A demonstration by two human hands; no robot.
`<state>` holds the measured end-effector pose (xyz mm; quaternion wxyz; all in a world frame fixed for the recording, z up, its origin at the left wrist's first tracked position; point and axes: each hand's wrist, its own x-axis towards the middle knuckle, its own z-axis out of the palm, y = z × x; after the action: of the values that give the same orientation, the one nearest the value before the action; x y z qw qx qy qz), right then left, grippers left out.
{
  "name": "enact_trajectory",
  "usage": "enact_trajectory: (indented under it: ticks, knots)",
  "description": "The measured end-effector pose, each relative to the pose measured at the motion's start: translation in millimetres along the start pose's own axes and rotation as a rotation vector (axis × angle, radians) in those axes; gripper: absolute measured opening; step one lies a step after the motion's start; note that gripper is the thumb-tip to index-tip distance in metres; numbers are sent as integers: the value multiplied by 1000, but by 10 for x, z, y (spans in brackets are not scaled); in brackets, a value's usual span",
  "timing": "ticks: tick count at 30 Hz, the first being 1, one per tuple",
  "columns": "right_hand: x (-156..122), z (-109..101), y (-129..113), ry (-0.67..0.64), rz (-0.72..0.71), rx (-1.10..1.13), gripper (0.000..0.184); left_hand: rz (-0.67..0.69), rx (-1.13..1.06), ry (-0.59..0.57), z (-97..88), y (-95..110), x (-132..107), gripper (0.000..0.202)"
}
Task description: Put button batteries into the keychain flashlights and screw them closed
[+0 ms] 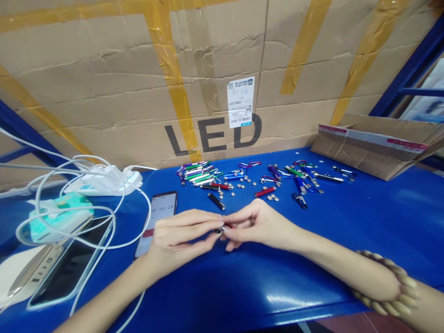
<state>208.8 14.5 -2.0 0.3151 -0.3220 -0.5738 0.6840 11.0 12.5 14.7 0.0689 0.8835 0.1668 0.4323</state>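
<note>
My left hand (180, 233) and my right hand (258, 224) meet above the front of the table, fingertips pinched together. Between the left fingertips is a small dark round part (218, 230), perhaps the end of a mini flashlight. My right fingers close on a small silver piece (226, 227) with a bit of red showing behind it; most of it is hidden. Just beyond the hands lie a black mini flashlight tube (216, 201), a red tube (265, 192) and several button cells (273, 197).
Several coloured tubes with carabiner clips (201, 173) lie in a pile, with more (301, 173) to the right. A phone showing a timer (163, 206), white cables (114, 222), a tissue pack (60, 215) and a power strip (104, 180) occupy the left. An open cardboard box (367, 148) stands right.
</note>
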Motion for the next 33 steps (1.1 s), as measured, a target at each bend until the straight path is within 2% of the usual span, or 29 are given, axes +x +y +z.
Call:
enact_trajectory:
  ticks: [5, 11, 16, 19, 23, 27, 29, 33]
  knots:
    - [-11, 35, 2, 43, -1, 37, 43, 36, 19, 4, 13, -17, -10, 22]
    - [-15, 64, 24, 94, -18, -40, 42, 63, 37, 4, 33, -26, -11, 24]
    - [-24, 76, 87, 157, -212, -248, 26, 88, 73, -1, 45, -22, -28, 22]
    - [-21, 85, 86, 220, -296, -322, 23, 76, 110, -16, 39, -11, -39, 23]
    - [3, 85, 47, 262, -254, -168, 34, 14, 122, 48, 54, 15, -43, 26]
    - [15, 76, 16, 186, -214, -3, 43, -146, 80, 170, 111, 27, -46, 23]
    - [16, 68, 12, 177, -227, -13, 40, -230, 31, 189, 136, 22, -52, 19]
    - [37, 38, 20, 223, -304, -87, 23, -332, -57, 189, 165, 16, -70, 12]
